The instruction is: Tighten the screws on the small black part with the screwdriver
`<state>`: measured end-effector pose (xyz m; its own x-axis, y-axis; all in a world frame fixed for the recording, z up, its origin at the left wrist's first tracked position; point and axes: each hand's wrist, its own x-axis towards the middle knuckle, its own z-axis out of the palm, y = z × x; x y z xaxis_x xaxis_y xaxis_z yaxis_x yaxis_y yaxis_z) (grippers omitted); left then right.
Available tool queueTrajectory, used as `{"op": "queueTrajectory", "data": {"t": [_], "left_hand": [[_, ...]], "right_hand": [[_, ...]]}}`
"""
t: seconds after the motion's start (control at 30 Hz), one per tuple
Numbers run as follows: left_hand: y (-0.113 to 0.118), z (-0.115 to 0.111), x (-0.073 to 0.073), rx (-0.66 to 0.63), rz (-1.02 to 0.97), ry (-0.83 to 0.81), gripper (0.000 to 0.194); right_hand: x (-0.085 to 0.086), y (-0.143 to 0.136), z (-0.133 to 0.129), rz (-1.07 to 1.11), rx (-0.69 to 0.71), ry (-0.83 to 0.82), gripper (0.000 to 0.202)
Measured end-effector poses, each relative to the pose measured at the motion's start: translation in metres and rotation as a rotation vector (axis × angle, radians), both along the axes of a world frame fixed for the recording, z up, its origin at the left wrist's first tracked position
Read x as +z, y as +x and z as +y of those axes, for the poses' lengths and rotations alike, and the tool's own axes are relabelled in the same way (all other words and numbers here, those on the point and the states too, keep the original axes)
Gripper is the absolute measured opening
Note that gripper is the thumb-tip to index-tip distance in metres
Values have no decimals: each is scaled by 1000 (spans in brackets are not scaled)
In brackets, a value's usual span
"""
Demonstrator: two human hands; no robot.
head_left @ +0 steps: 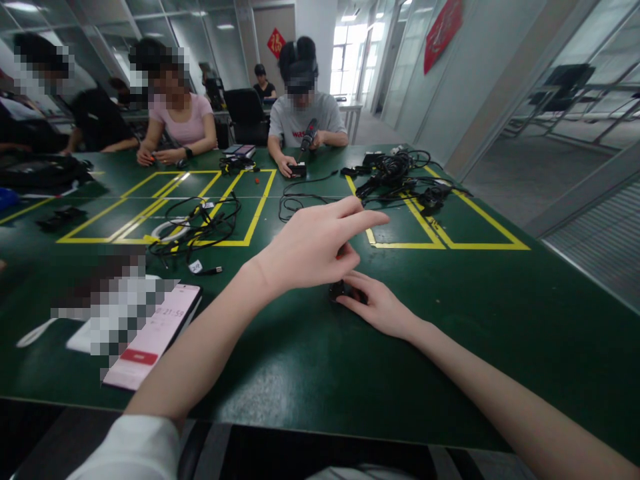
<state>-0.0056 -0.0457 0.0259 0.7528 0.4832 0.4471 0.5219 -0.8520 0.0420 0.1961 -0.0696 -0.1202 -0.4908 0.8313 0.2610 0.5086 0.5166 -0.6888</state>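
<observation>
The right hand [383,307] closes thumb and fingers around a small black object [336,291], low over the green table [280,380]. Just above it hangs the left hand [320,243], index finger stretched out, the others curled; a red bit [343,252] shows beneath – I cannot tell whether that hand grips it. Near the left forearm lies a phone [163,327], its readout ending in 21:59 above a red button. Beyond, a cable's white tag [195,267] carries handwriting too small to read surely. Across the table a co-worker holds a drill [309,137]; red shirt letters [303,134] are partly hidden. Behind, a red diamond sign [276,43] reads 福.
</observation>
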Motion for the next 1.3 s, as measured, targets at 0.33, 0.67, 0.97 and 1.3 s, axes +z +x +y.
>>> {"op": "queueTrajectory", "data": {"t": [0.33,0.67,0.97,1.3], "left_hand": [[1,-2,0,9,1,-1,64],[1,2,-4,3,-50,-2,55],[-15,54,-29,352,234,-326,36],[-11,68,-72,371,548,-576,76]], "right_hand": [[0,1,0,-16,-4,-9,16],[-1,1,2,-5,23,-10,19],[8,7,5,9,129,-88,34],[18,14,6,140,115,-465,48]]}}
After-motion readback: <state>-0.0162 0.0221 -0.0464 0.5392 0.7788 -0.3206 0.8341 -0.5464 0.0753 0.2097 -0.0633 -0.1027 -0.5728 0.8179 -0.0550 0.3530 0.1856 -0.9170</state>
